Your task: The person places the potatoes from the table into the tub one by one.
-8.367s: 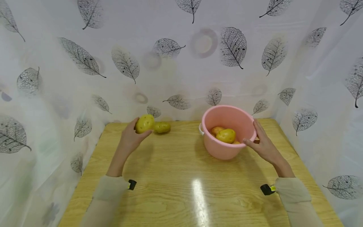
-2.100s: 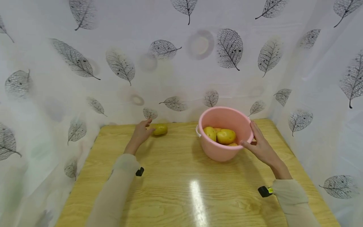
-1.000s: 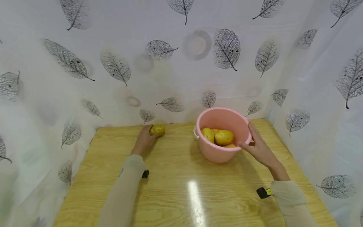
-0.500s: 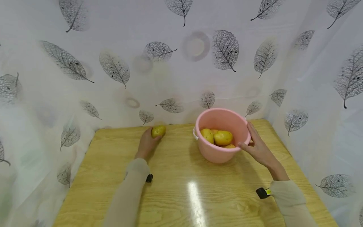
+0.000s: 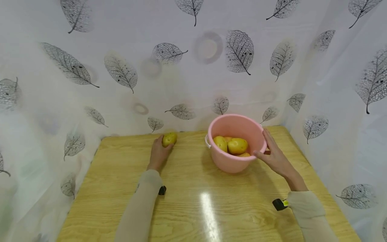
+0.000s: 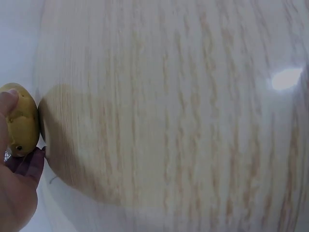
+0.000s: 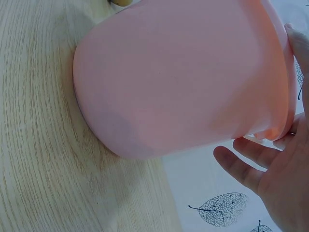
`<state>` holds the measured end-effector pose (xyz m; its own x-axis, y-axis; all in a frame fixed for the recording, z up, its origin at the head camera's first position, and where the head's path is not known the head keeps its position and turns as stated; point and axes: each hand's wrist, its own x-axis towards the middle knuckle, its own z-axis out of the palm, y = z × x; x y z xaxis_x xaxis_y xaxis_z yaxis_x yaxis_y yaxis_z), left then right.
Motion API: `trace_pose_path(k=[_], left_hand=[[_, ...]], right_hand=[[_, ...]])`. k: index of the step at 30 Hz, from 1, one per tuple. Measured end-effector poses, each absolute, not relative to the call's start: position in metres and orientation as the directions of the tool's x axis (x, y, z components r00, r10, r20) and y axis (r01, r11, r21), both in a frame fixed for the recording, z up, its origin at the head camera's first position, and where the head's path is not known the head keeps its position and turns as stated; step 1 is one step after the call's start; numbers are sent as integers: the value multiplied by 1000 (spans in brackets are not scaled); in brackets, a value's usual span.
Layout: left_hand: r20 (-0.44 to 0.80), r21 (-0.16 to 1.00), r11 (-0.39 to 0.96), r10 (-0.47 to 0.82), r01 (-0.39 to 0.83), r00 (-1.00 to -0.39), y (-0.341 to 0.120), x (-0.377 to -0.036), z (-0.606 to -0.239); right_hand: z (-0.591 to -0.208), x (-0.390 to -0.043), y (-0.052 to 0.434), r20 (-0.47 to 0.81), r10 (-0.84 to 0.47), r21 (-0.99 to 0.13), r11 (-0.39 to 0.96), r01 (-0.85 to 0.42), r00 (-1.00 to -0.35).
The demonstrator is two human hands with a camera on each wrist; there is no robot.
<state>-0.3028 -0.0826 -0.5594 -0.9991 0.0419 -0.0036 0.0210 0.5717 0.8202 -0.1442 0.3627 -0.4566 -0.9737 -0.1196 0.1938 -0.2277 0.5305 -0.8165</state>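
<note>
A yellow potato (image 5: 169,139) lies at the far edge of the wooden table (image 5: 193,208), and my left hand (image 5: 160,151) grips it from the near side; the left wrist view shows the potato (image 6: 20,126) pinched between thumb and fingers. A pink plastic bucket (image 5: 225,162) stands at the back right with several potatoes (image 5: 237,146) inside. My right hand (image 5: 273,158) holds the bucket's right rim, thumb toward the front and fingers along the side. In the right wrist view the bucket wall (image 7: 183,77) fills the frame beside my right hand (image 7: 277,169).
A white curtain with grey leaf prints (image 5: 187,67) closes in the table at the back and on both sides. A bright light glare (image 5: 208,208) lies on the table's near middle.
The left hand has closed round the last loose potato at the far edge, after the earlier potato went into the bucket. The right hand has stayed on the bucket's rim.
</note>
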Motion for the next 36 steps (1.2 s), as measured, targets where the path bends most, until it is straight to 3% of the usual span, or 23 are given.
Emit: trace_pose_path(k=[18, 30, 36], left_hand=[[5, 816, 576, 69, 44, -998, -74, -306, -559], [-67, 886, 461, 38, -42, -997, -79, -299, -556], [-56, 900, 435, 60, -25, -997, -86, -295, -551]], right_hand=[[-457, -145, 363, 199, -120, -821, 521, -233, -973], [-457, -144, 365, 199, -122, -814, 532, -233, -972], [-457, -143, 365, 207, -126, -809, 536, -243, -970]])
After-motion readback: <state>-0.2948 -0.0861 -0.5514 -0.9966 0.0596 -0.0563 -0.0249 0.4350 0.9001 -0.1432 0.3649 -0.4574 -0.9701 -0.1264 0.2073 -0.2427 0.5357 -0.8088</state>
